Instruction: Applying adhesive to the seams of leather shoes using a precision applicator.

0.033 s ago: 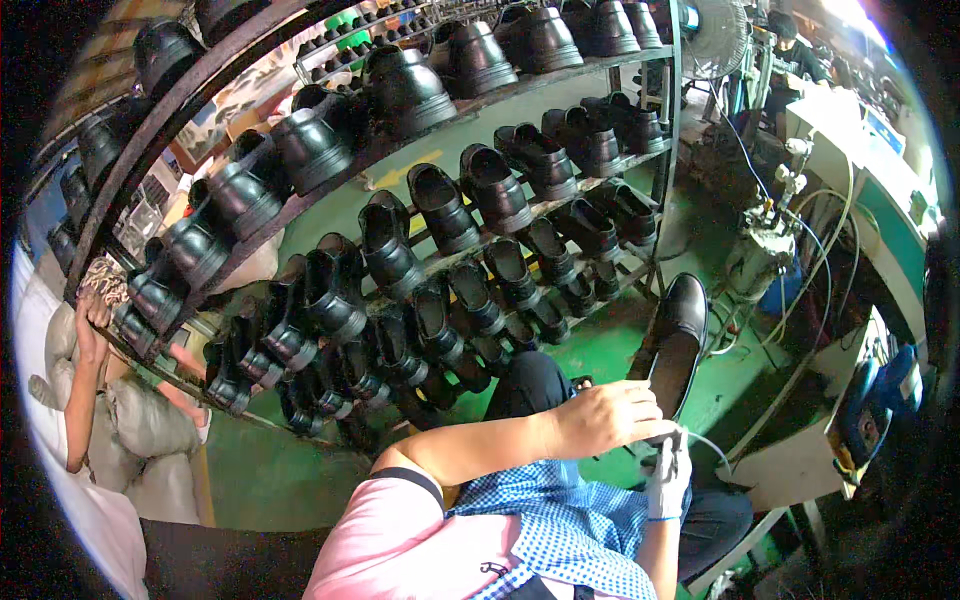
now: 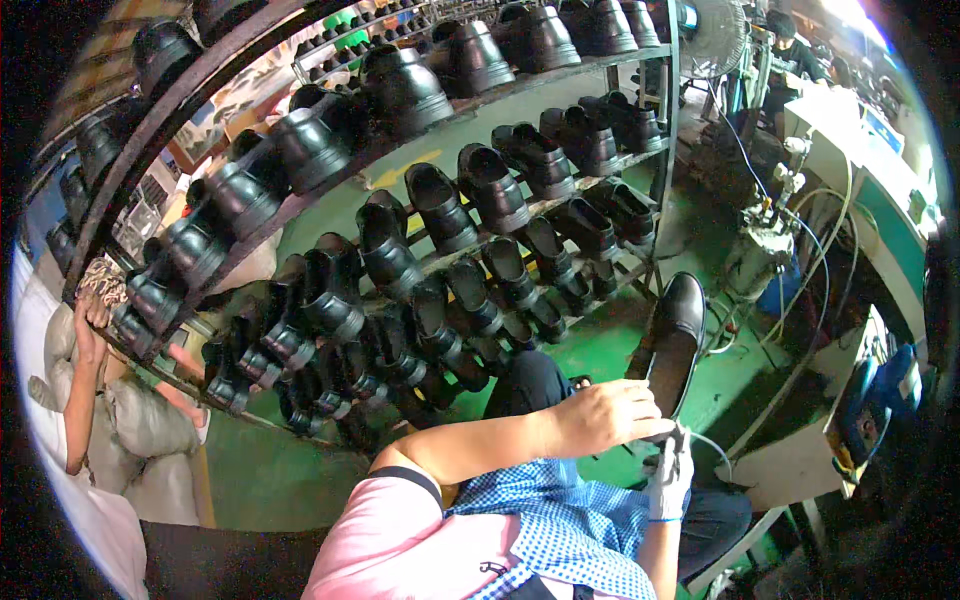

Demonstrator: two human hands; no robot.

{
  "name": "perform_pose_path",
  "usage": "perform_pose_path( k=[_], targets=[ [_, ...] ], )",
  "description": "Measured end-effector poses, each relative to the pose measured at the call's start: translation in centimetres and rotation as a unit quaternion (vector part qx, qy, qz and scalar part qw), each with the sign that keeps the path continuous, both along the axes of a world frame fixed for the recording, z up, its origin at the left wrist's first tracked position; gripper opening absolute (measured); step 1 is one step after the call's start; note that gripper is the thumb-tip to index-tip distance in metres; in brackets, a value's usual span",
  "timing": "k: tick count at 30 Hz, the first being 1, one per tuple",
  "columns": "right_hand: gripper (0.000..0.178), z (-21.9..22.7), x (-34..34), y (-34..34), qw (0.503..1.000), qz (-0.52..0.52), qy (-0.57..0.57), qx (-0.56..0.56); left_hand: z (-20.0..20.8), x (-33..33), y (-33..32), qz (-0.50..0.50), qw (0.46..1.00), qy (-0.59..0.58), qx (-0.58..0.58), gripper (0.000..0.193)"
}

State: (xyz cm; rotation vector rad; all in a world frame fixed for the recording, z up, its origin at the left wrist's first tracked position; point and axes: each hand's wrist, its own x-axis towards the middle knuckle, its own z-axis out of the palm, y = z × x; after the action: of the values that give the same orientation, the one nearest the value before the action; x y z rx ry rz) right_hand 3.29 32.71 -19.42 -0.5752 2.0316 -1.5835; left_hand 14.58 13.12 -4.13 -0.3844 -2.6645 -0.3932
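Observation:
A glossy black slip-on shoe (image 2: pixel 680 330) points away from me, its opening and dark insole facing up. My bare left hand (image 2: pixel 605 418) reaches across from the left, with its fingers bent over the shoe's heel end. Just below, my right hand (image 2: pixel 668 478) wears a white glove with its fingers closed at the back of the heel. The right fingertips are partly hidden, and a small item between them could not be made out. A thin pale tube (image 2: pixel 715 445) curves beside the glove. A blue checked apron (image 2: pixel 590 510) covers my lap.
A metal rack (image 2: pixel 668 180) with tiers of black shoes stands ahead and left. At far left another person's hand (image 2: pixel 92 312) touches its frame, near pale sacks (image 2: pixel 150 420). To the right are a metal pot with fittings (image 2: pixel 765 235), hoses, a workbench (image 2: pixel 870 180) and a fan (image 2: pixel 712 40).

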Motion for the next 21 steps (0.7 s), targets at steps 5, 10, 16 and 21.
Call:
perform_pose_path(
  k=[5,10,16,21],
  targets=[
    [0.040,5.2,-0.6,0.6,0.982,-0.004,0.186,-0.012,0.8,-0.3,-0.4,-0.045,0.997,0.048,0.029,0.036],
    [0.037,4.3,-0.1,1.3,0.990,-0.094,-0.078,-0.078,3.6,-0.6,-1.7,-0.020,0.996,-0.047,-0.069,0.039],
    [0.038,7.6,0.2,2.8,0.949,-0.076,-0.266,-0.150,5.1,-3.0,-2.0,-0.071,0.968,-0.124,-0.206,0.039],
    [0.040,7.9,1.3,3.8,0.950,0.001,-0.258,-0.178,5.3,-3.6,-1.0,-0.116,0.947,-0.171,-0.246,0.039]
  ],
)
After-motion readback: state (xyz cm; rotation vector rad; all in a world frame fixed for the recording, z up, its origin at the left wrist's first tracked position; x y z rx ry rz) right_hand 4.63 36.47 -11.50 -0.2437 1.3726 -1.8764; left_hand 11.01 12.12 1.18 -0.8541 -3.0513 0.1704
